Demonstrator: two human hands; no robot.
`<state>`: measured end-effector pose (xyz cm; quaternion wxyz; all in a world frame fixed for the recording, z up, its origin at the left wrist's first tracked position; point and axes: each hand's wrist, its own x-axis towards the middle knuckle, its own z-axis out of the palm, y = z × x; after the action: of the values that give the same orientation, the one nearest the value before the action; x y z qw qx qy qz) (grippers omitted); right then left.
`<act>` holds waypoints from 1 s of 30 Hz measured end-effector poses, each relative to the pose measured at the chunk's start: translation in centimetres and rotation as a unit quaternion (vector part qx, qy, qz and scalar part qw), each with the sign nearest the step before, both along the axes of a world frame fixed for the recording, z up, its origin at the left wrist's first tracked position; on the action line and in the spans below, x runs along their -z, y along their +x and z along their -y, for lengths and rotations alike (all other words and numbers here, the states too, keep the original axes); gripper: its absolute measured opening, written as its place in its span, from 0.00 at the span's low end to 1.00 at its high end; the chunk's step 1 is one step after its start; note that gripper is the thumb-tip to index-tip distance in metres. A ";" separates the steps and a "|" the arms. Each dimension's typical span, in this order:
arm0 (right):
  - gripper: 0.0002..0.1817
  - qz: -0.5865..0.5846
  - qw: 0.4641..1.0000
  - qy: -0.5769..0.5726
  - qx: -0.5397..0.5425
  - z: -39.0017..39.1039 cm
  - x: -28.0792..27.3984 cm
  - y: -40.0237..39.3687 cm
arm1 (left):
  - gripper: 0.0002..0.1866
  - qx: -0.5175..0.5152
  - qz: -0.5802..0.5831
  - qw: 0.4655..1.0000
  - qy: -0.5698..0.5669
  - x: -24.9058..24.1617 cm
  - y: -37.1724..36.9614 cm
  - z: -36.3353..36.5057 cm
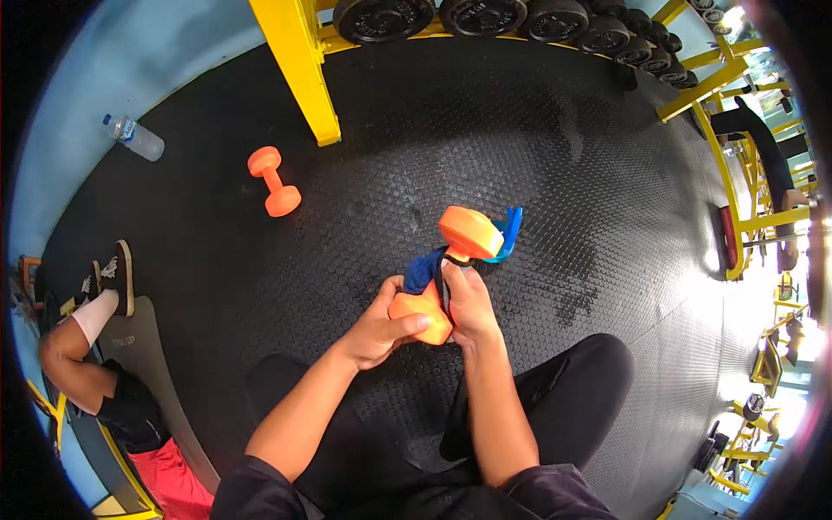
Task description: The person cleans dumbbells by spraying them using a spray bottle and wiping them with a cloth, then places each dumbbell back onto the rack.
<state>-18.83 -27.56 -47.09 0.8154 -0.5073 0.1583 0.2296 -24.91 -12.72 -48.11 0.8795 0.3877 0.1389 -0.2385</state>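
An orange dumbbell (pixel 466 232) is held up in front of me, tilted, one head high and the other low. My left hand (pixel 381 325) grips its lower head. My right hand (pixel 468 303) presses a blue cloth (pixel 425 269) against the handle. A blue spray bottle (pixel 508 234) lies on the floor just behind the dumbbell, partly hidden. My knees in black trousers frame the bottom of the view.
A second orange dumbbell (pixel 274 181) lies on the black rubber floor (pixel 537 156) at the left. A water bottle (pixel 134 137) lies by the blue wall. A yellow rack (pixel 303 69) holds black weight plates (pixel 485 16). Another person's leg (pixel 87 329) rests on a mat at left.
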 end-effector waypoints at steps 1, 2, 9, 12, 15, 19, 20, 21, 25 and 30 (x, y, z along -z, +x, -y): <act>0.06 0.001 1.000 0.017 -0.015 0.1 -0.1 -0.1 | 0.32 0.019 0.037 0.999 0.025 -0.1 -0.1 0.1; 0.07 -0.007 1.000 0.029 -0.003 0.2 -0.1 -0.2 | 0.34 -0.004 0.079 0.994 0.078 -0.6 -0.4 0.5; 0.09 -0.042 0.986 -0.080 0.142 -1.4 0.3 -0.2 | 0.41 -0.077 0.367 0.699 0.609 2.0 -2.6 3.7; 0.09 -0.015 0.990 -0.066 0.126 -1.1 -0.2 0.2 | 0.36 -0.117 0.276 0.863 0.406 2.4 -1.8 2.6; 0.10 -0.012 0.991 0.014 0.131 -0.3 0.0 0.3 | 0.31 -0.118 -0.017 0.993 0.018 1.3 -1.2 0.8; 0.11 -0.031 0.986 0.131 0.095 0.2 0.7 0.1 | 0.43 0.045 -0.056 0.979 -0.191 -0.3 -0.6 0.4; 0.10 -0.014 0.988 0.108 0.108 0.2 1.3 0.1 | 0.42 0.007 0.016 0.999 -0.049 -0.1 -0.9 1.1; 0.09 0.003 0.989 0.084 0.121 0.3 1.7 0.1 | 0.42 -0.031 0.088 0.991 0.094 0.1 -1.0 1.5; 0.03 0.026 0.988 -0.071 0.137 -1.5 0.1 0.0 | 0.48 -0.077 0.257 0.814 0.515 1.2 -1.3 2.5; 0.10 0.016 0.985 -0.164 0.050 -1.8 0.6 -0.3 | 0.51 -0.135 0.320 0.753 0.559 2.4 -1.1 2.1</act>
<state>-19.11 -25.79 -47.71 0.7339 -0.6293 0.2061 0.1509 -26.00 -14.77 -50.55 0.5224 0.8410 0.0087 0.1406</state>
